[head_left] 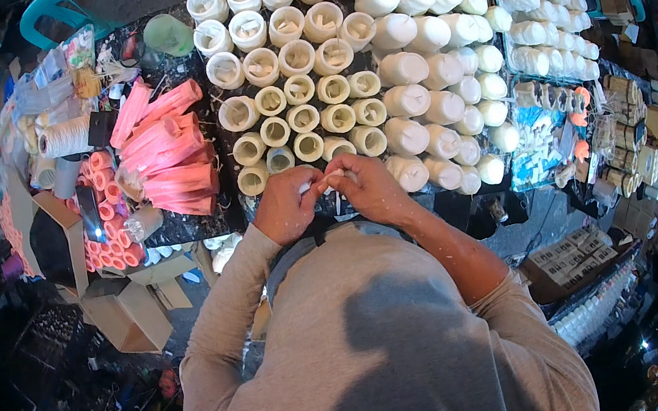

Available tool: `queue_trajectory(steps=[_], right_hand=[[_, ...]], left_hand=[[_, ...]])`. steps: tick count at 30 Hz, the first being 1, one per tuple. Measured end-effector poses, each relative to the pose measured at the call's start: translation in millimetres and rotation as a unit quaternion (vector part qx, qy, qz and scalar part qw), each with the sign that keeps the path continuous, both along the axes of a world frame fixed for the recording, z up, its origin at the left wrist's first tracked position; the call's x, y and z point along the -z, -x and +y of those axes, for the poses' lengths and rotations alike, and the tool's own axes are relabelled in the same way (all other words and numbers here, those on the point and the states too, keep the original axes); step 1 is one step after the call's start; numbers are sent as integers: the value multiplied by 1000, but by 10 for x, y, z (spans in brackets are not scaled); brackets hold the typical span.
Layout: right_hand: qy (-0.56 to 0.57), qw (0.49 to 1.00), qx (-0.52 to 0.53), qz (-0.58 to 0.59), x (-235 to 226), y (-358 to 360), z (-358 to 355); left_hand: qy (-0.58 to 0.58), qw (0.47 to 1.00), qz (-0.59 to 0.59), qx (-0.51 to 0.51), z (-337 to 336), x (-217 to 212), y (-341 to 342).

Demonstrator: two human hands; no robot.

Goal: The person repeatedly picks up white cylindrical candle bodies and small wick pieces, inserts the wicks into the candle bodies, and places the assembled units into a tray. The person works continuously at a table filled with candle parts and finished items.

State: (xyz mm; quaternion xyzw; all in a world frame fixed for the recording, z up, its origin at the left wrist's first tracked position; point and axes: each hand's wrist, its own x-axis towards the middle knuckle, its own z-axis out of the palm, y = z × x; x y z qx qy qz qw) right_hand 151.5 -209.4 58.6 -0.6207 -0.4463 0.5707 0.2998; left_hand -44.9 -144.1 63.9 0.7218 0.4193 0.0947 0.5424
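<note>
My left hand [291, 203] and my right hand [366, 190] meet at the table's near edge, fingertips pinched close together. A small white piece [329, 187] shows between them, partly hidden by the fingers; its exact kind is too small to make out. Just beyond my hands stand rows of cream, open-topped cylindrical cups [307, 147]. The nearer cups look hollow, while several farther cups [287, 26] hold white pieces. To the right of these are rows of closed, rounded white cylinders [406, 137], some with a thin strand on top that resembles a candle wick.
Pink tubes [169, 146] are heaped at the left, beside a spool of white cord [64, 139] and a cardboard box [127, 316]. A green bowl [168, 37] sits at the far left. More white cylinders [532, 59] and a blue tray of white bits [542, 141] are at the right.
</note>
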Motion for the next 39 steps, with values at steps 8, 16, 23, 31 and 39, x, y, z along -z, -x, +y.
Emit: queue_trajectory(steps=[8, 16, 23, 31, 39], right_hand=[[225, 942, -24, 247, 68, -169, 16], [-99, 970, 57, -213, 265, -403, 287], [32, 999, 13, 11, -73, -184, -90], [-11, 997, 60, -46, 157, 31, 66], [-172, 951, 33, -256, 399, 28, 316]], left_hand=[[75, 994, -57, 58, 60, 60, 237], [80, 992, -76, -56, 5, 173, 246], [242, 949, -132, -151, -103, 150, 50], [27, 986, -19, -165, 35, 259, -20], [-323, 935, 114, 95, 755, 556, -236]])
